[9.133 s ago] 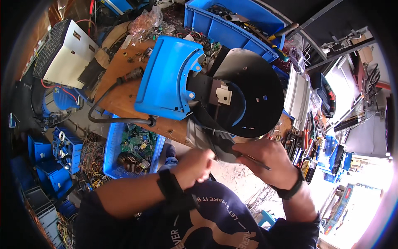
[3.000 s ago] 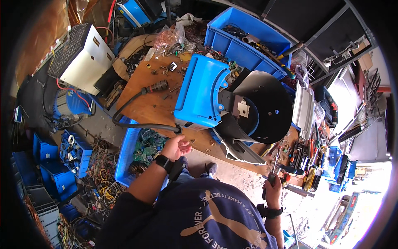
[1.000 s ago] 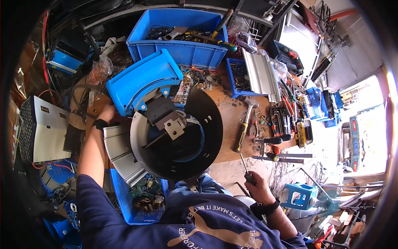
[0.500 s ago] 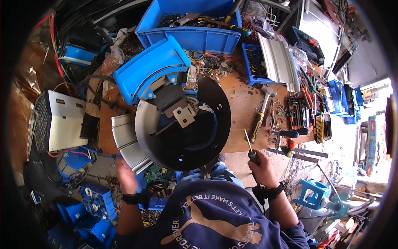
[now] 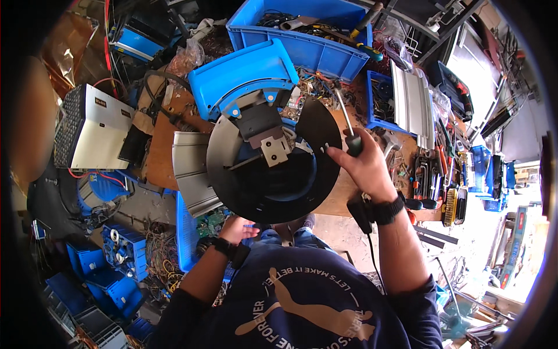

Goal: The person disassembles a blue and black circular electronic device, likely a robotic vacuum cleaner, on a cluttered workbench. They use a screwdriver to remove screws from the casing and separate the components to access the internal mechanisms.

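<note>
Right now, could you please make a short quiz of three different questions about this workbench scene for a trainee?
1. True or false: the right hand grips a screwdriver.
2. Where is the left hand? A) on the silver box B) under the near edge of the black disc C) inside the blue bin
3. Fill in: the curved housing behind the disc is coloured ____.

Key: 1 true; 2 B; 3 blue.

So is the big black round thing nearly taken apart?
Not that I can tell. The black disc sits on the wooden bench with its blue housing and grey bracket on. In hand: the right hand holds a screwdriver at the disc's rim; the left hand is under its near edge. Which screws are out is too small to see.
</note>
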Motion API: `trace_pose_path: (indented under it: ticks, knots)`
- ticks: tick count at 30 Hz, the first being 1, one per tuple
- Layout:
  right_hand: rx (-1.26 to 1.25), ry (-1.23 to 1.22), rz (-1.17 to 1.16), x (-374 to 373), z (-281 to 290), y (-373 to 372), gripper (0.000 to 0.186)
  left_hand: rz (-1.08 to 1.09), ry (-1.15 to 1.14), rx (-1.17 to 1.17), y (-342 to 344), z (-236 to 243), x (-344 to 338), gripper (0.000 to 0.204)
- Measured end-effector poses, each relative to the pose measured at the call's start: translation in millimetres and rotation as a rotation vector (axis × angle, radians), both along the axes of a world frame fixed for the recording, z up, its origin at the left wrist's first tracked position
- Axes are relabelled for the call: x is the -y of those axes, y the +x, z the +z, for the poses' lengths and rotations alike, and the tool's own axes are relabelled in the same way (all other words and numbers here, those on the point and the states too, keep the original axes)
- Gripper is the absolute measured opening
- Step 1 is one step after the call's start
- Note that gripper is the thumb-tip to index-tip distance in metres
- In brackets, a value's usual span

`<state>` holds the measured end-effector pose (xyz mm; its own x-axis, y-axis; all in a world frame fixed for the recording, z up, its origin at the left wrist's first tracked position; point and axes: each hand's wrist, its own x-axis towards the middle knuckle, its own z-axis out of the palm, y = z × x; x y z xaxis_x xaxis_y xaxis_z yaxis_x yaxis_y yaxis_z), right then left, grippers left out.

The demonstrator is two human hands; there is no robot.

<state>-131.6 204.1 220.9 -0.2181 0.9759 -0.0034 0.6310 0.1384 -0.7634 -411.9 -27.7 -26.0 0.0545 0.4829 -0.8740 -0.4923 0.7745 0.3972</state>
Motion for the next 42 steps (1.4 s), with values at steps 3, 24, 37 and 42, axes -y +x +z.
trace_pose_path:
  ticks: [3,24,37,42]
  knots:
    - [-0.019,-0.124,0.048,-19,-13,-4,0.055,-0.087,-0.039,0.127,25,-14,-24,0.041]
    - [-0.172,-0.352,0.017,16,0,-18,0.031,0.348,0.189,0.239,38,-41,-43,0.037]
    - [-0.440,-0.608,-0.064,59,-13,-24,0.031,0.598,0.126,-0.062,-58,-93,-18,0.032]
    - [-0.481,-0.679,-0.067,67,-16,-49,0.038,0.621,0.149,-0.041,-84,-91,-28,0.041]
